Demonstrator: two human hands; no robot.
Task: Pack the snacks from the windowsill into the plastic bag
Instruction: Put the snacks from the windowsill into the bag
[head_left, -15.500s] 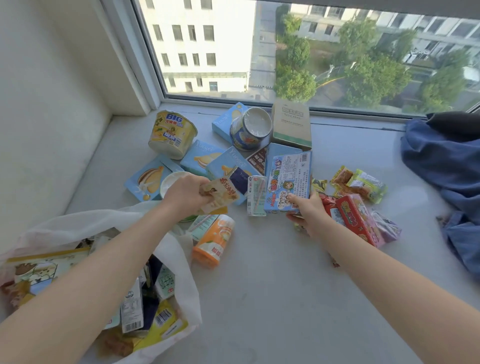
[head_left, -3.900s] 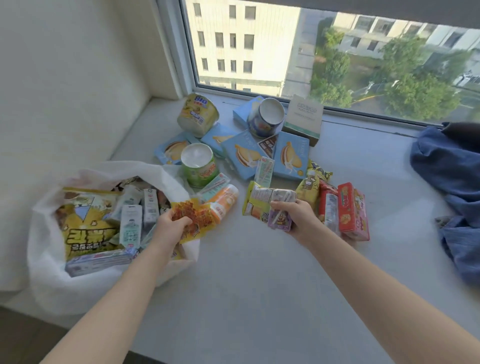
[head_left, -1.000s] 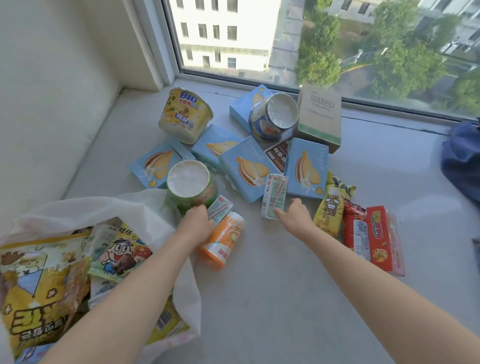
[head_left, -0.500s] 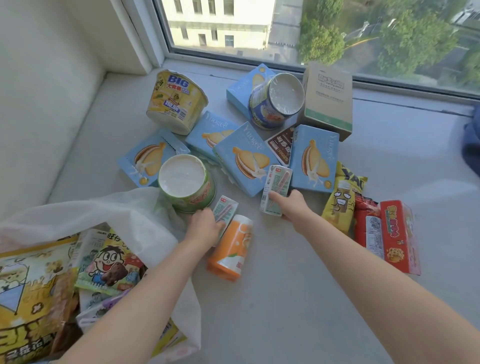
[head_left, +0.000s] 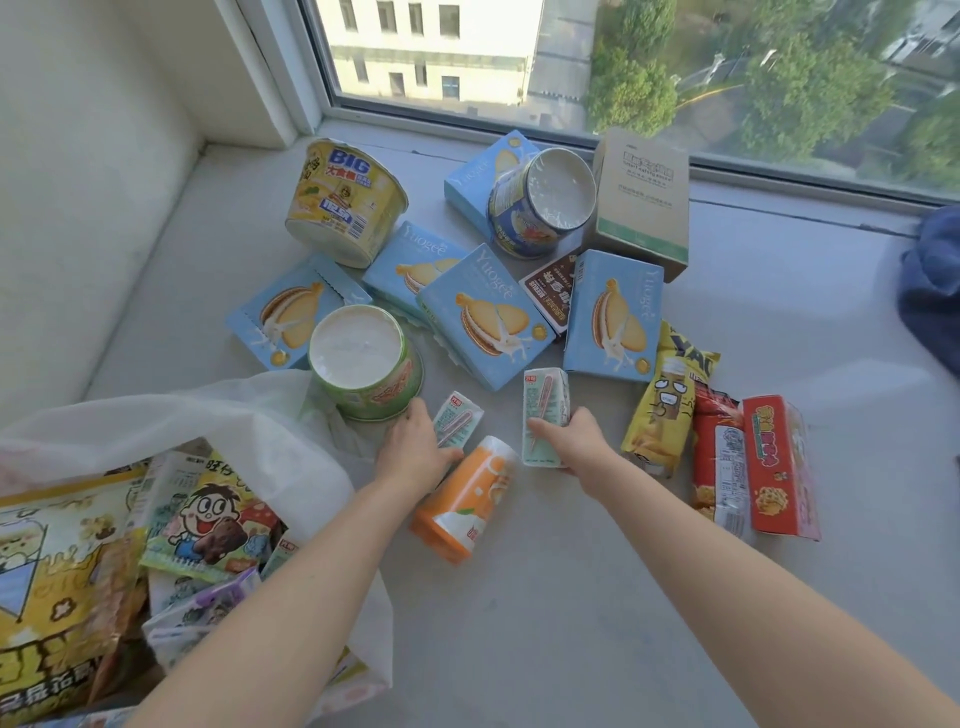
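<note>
Snacks lie spread over the grey windowsill (head_left: 571, 597). My left hand (head_left: 413, 452) grips a small pale-green drink carton (head_left: 458, 418) beside an orange bottle (head_left: 467, 501) lying on its side. My right hand (head_left: 576, 441) holds a second pale-green drink carton (head_left: 543, 415) upright on the sill. The white plastic bag (head_left: 249, 415) sits open at lower left, stuffed with packets. Behind the hands are a green cup (head_left: 363, 364), a yellow noodle bowl (head_left: 343, 200), a blue cup (head_left: 540, 202) and several light-blue biscuit boxes (head_left: 488, 317).
A brown carton (head_left: 641, 208) stands by the window frame. Right of my right hand lie a yellow packet (head_left: 667, 400), a red packet (head_left: 719, 462) and a red box (head_left: 776, 467). Blue cloth (head_left: 932, 291) is heaped at the far right. A wall closes the left side.
My left hand has closed round the small carton by the orange bottle. My right hand has gripped the other carton and drawn it slightly toward me.
</note>
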